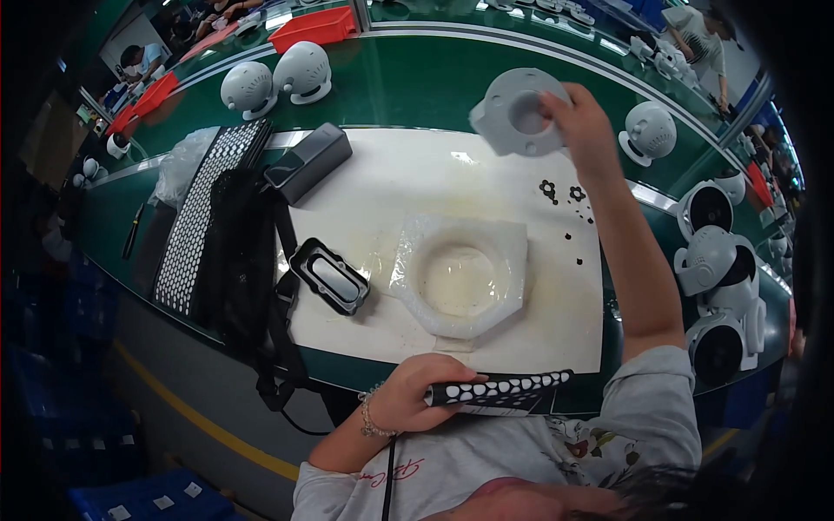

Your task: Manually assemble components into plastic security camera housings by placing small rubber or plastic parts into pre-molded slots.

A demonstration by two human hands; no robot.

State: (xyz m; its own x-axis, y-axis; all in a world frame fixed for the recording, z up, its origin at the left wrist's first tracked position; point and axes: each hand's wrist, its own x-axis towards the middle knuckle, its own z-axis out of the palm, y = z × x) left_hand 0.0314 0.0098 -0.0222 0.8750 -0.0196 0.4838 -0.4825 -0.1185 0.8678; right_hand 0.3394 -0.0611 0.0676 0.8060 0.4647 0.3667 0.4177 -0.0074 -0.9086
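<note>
Right hand (592,130) pinches pale ring-shaped plate (499,108) at its hole, raised over surface (408,74) | left hand (413,391) grips dotted black piece (508,387) near shirt (495,447) | white octagonal frame (510,300) between, on white sheet (373,178) | likely best: firm pinch, steady wrist, plate level

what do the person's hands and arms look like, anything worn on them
The left hand and right hand are ungloved. A thin, beaded-looking bracelet circles the left wrist; none shows on the right. The loose, light grey right sleeve ends near the elbow.
</note>
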